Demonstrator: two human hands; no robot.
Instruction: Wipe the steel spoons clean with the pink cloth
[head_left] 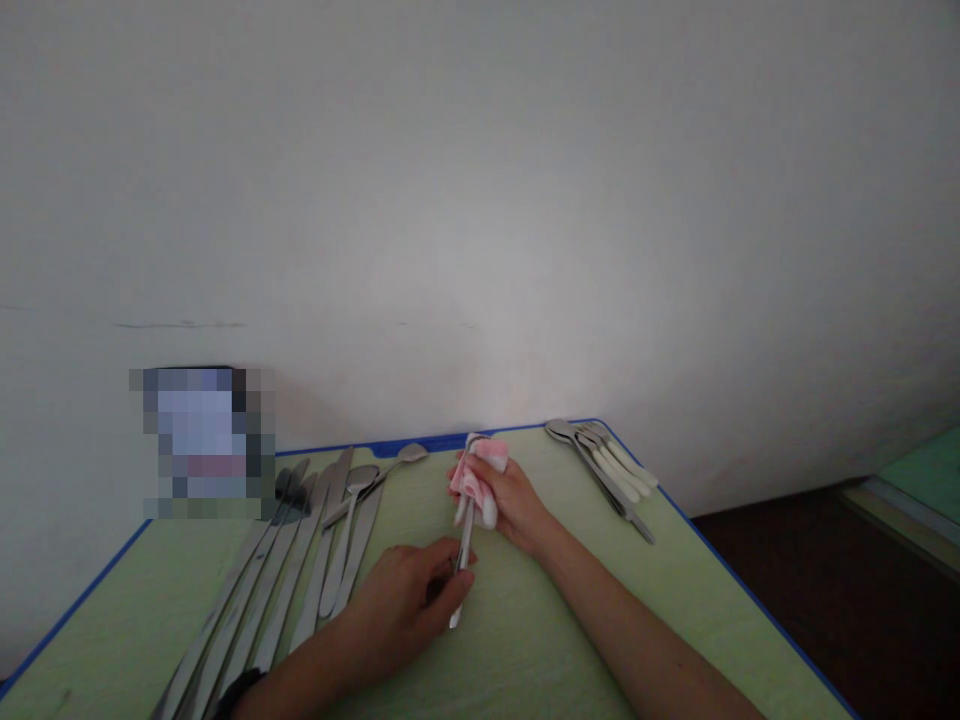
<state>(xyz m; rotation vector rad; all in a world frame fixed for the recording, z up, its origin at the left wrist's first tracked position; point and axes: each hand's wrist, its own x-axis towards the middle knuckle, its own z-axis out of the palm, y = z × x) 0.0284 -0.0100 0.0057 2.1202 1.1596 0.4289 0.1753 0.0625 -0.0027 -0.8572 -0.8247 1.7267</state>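
My left hand [409, 600] pinches the lower handle of a silver piece of cutlery [463, 560] between thumb and fingers. My right hand [517, 500] is closed around a pink and white cloth [480, 480], which is wrapped over the upper part of the same piece. The cloth covers most of its head, so I cannot tell whether it is a spoon or a fork. Left of my hands, several long metal knives [259, 590] lie side by side, with a spoon [352, 530] among them. Another spoon [409, 455] rests across them at the far end.
At the far right of the green, blue-edged table [555, 630] lie spoons [592, 465] and several white-handled forks [619, 465]. A blurred-out upright object [199, 440] stands at the back left. Behind the table rises a pale wall [480, 220].
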